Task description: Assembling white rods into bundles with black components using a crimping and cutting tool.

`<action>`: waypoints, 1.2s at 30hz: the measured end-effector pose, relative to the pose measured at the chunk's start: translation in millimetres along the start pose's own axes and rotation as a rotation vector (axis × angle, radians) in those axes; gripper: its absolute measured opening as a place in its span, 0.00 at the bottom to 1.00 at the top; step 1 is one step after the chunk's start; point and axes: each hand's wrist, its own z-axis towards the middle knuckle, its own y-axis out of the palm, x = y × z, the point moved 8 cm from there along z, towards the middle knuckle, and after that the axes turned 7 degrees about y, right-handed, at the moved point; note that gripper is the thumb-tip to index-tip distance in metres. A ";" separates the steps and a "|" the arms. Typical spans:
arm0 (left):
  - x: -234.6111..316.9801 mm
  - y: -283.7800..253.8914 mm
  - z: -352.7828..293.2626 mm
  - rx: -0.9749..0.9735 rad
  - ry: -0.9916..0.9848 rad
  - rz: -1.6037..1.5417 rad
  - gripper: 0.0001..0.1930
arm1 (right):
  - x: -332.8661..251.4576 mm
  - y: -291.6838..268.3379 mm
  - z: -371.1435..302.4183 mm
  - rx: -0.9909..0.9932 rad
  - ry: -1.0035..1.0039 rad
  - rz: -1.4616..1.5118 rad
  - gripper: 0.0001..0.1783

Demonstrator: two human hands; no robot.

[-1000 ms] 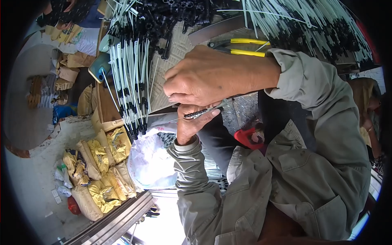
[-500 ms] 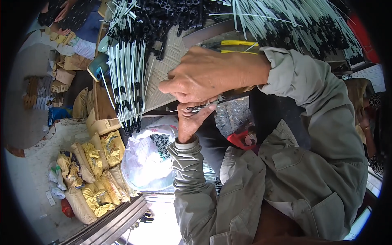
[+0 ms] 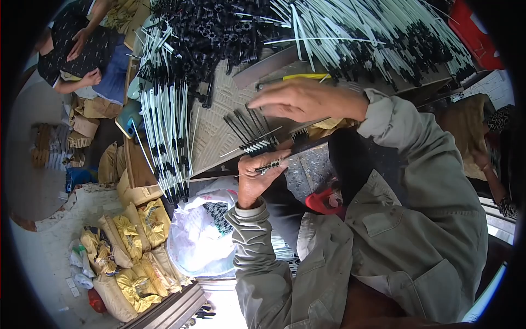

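Gripping fan of slim black, white-banded rods in bare L hand.
Jutting up just beyond L knuckles, over grey-beige textured board; hovering nr upper tips w/ bare R hand, unclasped, w/ outstretched fingers (blurred, can't tell if touching).

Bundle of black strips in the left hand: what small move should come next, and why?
Probably use the right hand to gather the loose ends of the bundle together: they fan apart, the left hand grips the bundle, and the right hand is open close to those ends.
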 end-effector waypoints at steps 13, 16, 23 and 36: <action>-1.1 -9.4 -2.6 -0.124 -0.044 -0.047 0.08 | 8.3 89.0 -4.6 -0.366 -0.215 -0.067 0.27; -2.1 -11.8 -13.0 -0.008 0.014 0.072 0.08 | 6.0 87.4 -1.9 -0.371 -0.190 -0.038 0.25; 1.4 -3.8 -14.8 0.046 0.101 0.158 0.07 | 6.8 80.6 -3.5 -0.268 -0.183 -0.028 0.25; 11.9 -76.2 -79.9 0.167 0.024 0.308 0.36 | 28.7 81.5 13.3 -0.228 0.068 0.210 0.31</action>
